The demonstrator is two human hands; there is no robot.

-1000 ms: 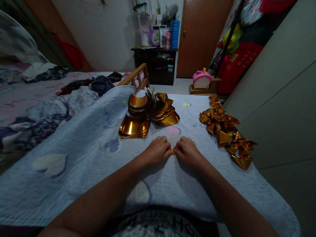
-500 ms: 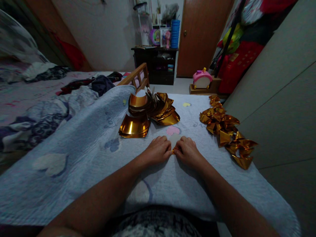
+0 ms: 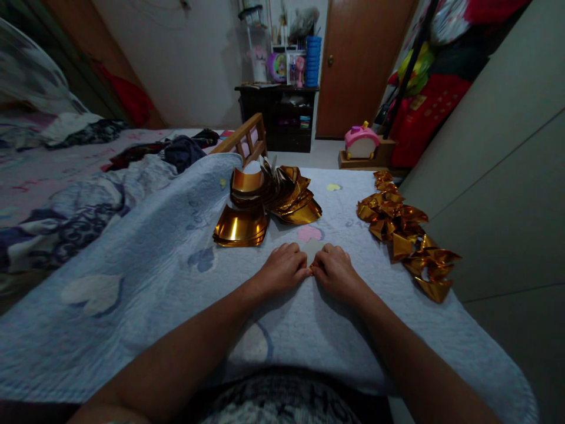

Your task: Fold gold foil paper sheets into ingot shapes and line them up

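While our left hand (image 3: 286,268) and right hand (image 3: 336,268) pinch a sheet (image 3: 313,249) between fingertips, we'd say mid-fold | folded gold pieces (image 3: 395,226) right of our fingers, done-looking | loose gold sheets (image 3: 242,227) ahead-left, probably loads to go

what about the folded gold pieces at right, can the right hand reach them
Likely yes: only quilt separates the right hand from the folded pieces, though its fingers hold a sheet.
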